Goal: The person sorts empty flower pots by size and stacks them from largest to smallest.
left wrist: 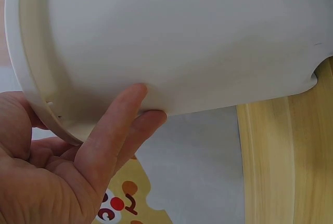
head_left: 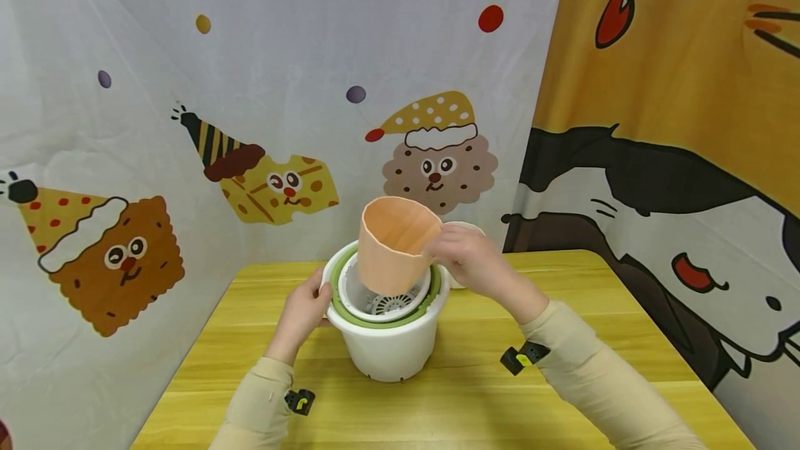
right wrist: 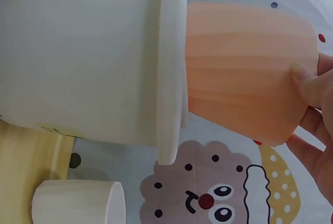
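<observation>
A large white flowerpot (head_left: 390, 353) stands upright on the table, with a green pot's rim (head_left: 338, 290) and a smaller white pot (head_left: 359, 298) nested inside it. The innermost white pot has a slotted bottom. My left hand (head_left: 307, 307) grips the large pot's rim at the left; in the left wrist view its fingers (left wrist: 117, 125) lie along the outer wall below the rim. With my right hand (head_left: 465, 255) I pinch the rim of a peach-coloured pot (head_left: 387, 262), tilted with its lower end inside the nest's opening. The right wrist view shows the thumb (right wrist: 309, 86) on its outer wall.
A small white pot (right wrist: 78, 203) stands on the wooden table (head_left: 512, 394), behind and right of the nest, partly hidden by my right hand in the head view. A white cloth (head_left: 281, 54) with cartoon figures hangs behind the table, and another printed cloth (head_left: 687, 89) hangs at the right.
</observation>
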`<state>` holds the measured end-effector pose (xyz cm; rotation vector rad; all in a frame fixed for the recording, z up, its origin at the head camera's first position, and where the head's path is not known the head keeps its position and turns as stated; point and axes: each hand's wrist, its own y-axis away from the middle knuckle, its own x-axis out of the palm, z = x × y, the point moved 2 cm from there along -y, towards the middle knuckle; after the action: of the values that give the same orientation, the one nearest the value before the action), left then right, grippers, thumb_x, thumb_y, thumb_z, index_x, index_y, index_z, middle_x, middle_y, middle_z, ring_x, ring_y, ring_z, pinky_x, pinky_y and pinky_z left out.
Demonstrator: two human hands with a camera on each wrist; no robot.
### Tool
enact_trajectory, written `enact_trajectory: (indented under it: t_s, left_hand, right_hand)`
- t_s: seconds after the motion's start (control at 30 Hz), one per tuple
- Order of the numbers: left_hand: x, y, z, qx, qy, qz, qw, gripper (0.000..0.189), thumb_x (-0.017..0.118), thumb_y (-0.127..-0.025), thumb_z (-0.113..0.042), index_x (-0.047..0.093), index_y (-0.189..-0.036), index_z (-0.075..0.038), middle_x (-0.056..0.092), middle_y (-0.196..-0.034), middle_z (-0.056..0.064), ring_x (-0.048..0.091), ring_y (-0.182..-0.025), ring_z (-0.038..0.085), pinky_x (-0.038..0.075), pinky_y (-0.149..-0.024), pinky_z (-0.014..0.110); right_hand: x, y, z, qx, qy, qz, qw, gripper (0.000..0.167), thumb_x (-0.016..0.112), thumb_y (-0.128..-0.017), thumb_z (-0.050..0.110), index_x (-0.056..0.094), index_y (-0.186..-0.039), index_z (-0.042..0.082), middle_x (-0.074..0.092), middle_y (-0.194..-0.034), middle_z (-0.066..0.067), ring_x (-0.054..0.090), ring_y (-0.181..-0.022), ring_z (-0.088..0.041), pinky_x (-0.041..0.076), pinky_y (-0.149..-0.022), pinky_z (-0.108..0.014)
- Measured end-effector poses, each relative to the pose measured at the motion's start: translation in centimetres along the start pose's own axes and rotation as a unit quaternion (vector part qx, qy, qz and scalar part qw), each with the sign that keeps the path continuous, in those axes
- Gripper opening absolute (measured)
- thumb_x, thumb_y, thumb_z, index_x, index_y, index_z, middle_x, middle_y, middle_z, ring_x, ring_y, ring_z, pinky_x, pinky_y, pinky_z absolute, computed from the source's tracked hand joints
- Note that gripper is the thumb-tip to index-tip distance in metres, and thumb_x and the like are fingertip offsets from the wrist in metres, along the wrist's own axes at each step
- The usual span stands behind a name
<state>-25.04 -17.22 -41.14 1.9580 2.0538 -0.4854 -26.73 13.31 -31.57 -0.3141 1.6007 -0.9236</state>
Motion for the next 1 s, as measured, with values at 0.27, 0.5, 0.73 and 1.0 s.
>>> enact_trajectory:
  t_s: [0.27,0.5,0.73,1.0]
  left_hand:
    - [0.0,0.0,-0.1,0.000,-0.001,0.000,1.0000,0.048,0.046,-0.102,-0.017,0.046,-0.149,-0.010,0.061,-0.124,0.026,0.067,-0.084,0.024,0.063,-0.062,0.037]
    - [0.0,0.0,-0.1,-0.001,0.000,0.003,1.0000,0.047,0.046,-0.102,-0.018,0.047,-0.148,-0.011,0.061,-0.124,0.025,0.067,-0.083,0.024,0.063,-0.062,0.037]
    - [0.0,0.0,-0.1,0.003,-0.002,0.002,1.0000,0.046,0.045,-0.102,-0.018,0.048,-0.147,-0.010,0.062,-0.120,0.024,0.067,-0.081,0.023,0.063,-0.062,0.038]
    - [0.1,0.1,-0.2,0.001,0.004,0.003,1.0000,0.046,0.045,-0.102,-0.018,0.048,-0.148,-0.012,0.062,-0.122,0.024,0.067,-0.082,0.023,0.063,-0.064,0.040]
  right_hand:
    - [0.7,-0.1,0.6,-0.011,0.018,0.035,0.9992,0.024,0.075,-0.080,-0.009,0.076,-0.094,0.011,0.072,-0.094,0.000,0.066,-0.093,-0.018,0.057,-0.088,-0.032]
    - [1.7,0.2,0.5,-0.023,0.029,0.057,0.9977,0.028,0.073,-0.079,-0.012,0.077,-0.094,0.011,0.072,-0.093,0.002,0.065,-0.093,-0.017,0.056,-0.086,-0.028]
    - [2.4,0.4,0.5,-0.042,0.042,0.053,0.9968,0.028,0.073,-0.078,-0.012,0.077,-0.093,0.011,0.072,-0.092,0.002,0.065,-0.091,-0.016,0.057,-0.082,-0.028]
    - [3.1,0.6,0.7,-0.051,0.036,0.069,0.9957,0.031,0.073,-0.076,-0.014,0.077,-0.095,0.010,0.073,-0.094,0.002,0.066,-0.093,-0.017,0.057,-0.084,-0.028]
